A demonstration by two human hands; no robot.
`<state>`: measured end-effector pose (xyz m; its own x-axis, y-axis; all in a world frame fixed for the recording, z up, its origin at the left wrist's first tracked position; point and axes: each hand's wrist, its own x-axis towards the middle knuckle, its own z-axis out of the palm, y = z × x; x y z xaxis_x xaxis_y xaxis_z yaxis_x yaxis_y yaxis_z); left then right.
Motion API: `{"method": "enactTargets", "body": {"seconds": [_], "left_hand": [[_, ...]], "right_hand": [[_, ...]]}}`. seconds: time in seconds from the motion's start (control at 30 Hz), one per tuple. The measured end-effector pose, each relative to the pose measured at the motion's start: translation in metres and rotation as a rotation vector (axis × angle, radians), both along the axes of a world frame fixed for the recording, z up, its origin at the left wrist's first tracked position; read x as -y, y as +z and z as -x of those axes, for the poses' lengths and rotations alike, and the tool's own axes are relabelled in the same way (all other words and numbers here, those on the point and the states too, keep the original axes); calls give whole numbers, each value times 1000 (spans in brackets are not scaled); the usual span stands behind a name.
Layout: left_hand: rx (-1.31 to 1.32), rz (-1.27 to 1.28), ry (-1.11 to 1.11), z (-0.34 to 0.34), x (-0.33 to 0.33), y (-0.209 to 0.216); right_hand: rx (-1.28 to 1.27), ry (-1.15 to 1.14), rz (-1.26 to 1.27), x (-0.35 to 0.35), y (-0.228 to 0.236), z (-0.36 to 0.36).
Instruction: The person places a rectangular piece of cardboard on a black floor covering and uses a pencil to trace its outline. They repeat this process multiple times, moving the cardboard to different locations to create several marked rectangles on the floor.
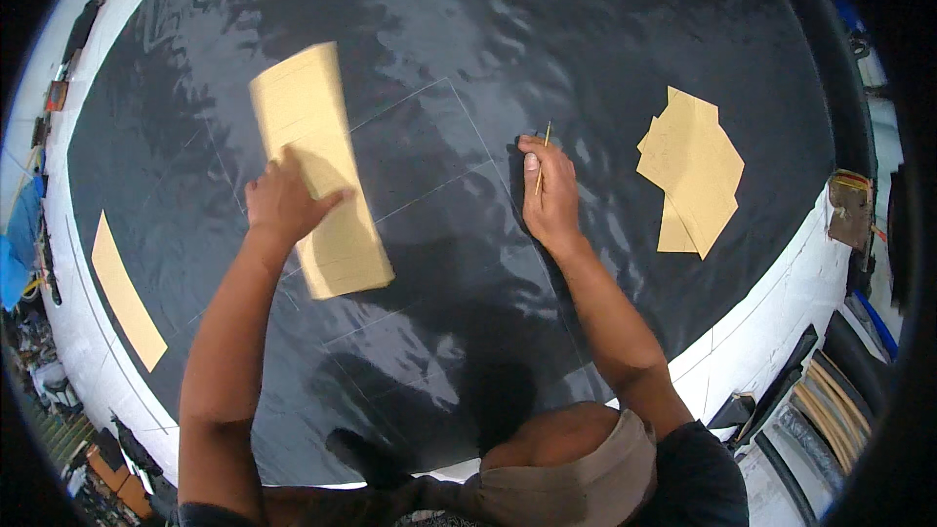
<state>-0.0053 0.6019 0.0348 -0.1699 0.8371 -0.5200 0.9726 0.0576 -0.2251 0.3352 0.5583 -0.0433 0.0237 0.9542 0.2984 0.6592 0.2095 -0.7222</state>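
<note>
A long, tan cardboard pattern piece [327, 141] slants across the black sheet [625, 20], left of the middle. My left hand [283, 197] spans it, thumb toward its right side and fingers at its left side. The piece's far end is slightly blurred. In my right hand [551, 190], right of the middle, is a thin yellowish pen [547, 141], gripped between thumb and fingers. Pale straight lines form boxes on the sheet between and around my hands.
Several overlapping tan pattern pieces [695, 171] lie at the right. A narrow tan strip [129, 293] is at the far left. Beyond the white table edge [107, 371] are cluttered tools; a brown block-like object [851, 210] sits at the right rim, with rolled material [830, 400] below it.
</note>
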Motion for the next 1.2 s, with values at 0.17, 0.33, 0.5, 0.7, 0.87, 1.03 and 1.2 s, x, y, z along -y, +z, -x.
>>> {"method": "enactTargets", "body": {"seconds": [0.17, 0.33, 0.5, 0.7, 0.87, 1.03, 1.2], "left_hand": [[-123, -78, 266, 22, -5, -10], [-56, 34, 530, 41, -3, -23], [403, 200, 679, 54, -2, -10], [367, 90, 42, 81, -20, 8], [362, 84, -411, 90, -12, 28], [388, 145, -266, 191, 14, 44], [388, 320, -268, 217, 10, 1]], "right_hand": [[21, -7, -23, -1, -5, -2], [40, 18, -39, 0, -13, 1], [89, -18, -76, -3, -7, 7], [157, 11, -199, -14, -18, 1], [-248, -47, -62, 16, -7, -48], [-175, -280, 279, 166, 63, -106], [213, -173, 832, 380, 96, -108]]}}
